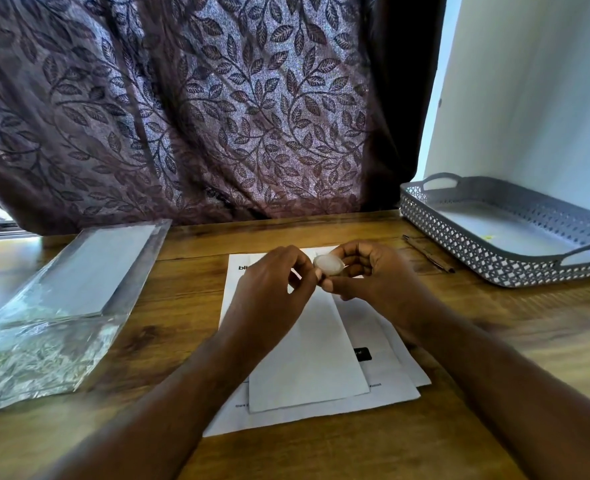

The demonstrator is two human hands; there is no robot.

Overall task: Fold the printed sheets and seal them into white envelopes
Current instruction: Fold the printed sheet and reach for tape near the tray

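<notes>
A white envelope (pixel 307 355) lies lengthwise on top of the printed sheets (pixel 324 407) in the middle of the wooden table. Both hands are raised just above the far end of the sheets. My right hand (pixel 369 275) grips a small whitish round object (pixel 328 265), possibly a glue stick seen end-on; I cannot tell for sure. My left hand (pixel 272 282) has its fingertips pinched on the edge of that same object. The far part of the envelope and sheets is hidden behind the hands.
A clear plastic pack of white envelopes (pixel 79 282) lies at the left. A grey perforated tray (pixel 487 261) with handles stands at the back right, with a pen (pixel 428 254) on the table beside it. A patterned curtain hangs behind the table.
</notes>
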